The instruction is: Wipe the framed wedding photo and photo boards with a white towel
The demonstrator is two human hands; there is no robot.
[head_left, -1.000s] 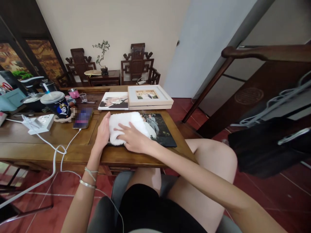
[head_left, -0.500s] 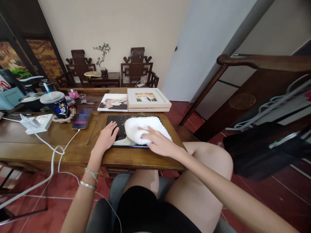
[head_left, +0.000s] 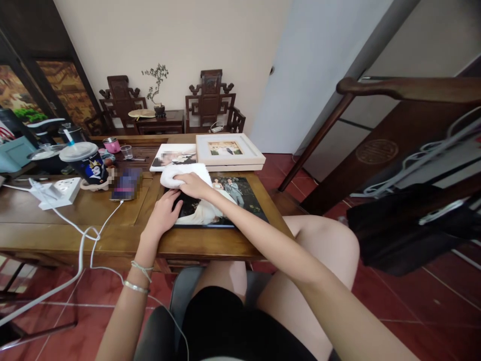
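A dark photo panel [head_left: 250, 203] showing a couple in wedding dress lies flat near the table's front edge. My right hand [head_left: 193, 185] grips a fluffy white cloth [head_left: 188, 173] and presses it on the panel's far left corner. Part of the panel is hidden under the cloth and my right forearm. At the panel's left edge my left hand [head_left: 164, 213] rests flat, fingers out and holding nothing; its fingertips are close below the cloth.
Behind the panel lie a framed photo [head_left: 229, 159] and a smaller print [head_left: 169, 154]. To the left are a phone [head_left: 127, 184] on a charging cable, a lidded cup [head_left: 88, 165], a white power strip [head_left: 62, 193] and a pink cup [head_left: 111, 145]. A wooden chair [head_left: 376, 145] stands right.
My right hand has slid the white cloth left and away from me, from the panel's middle and right to its far left corner, uncovering the couple. My left hand stays put.
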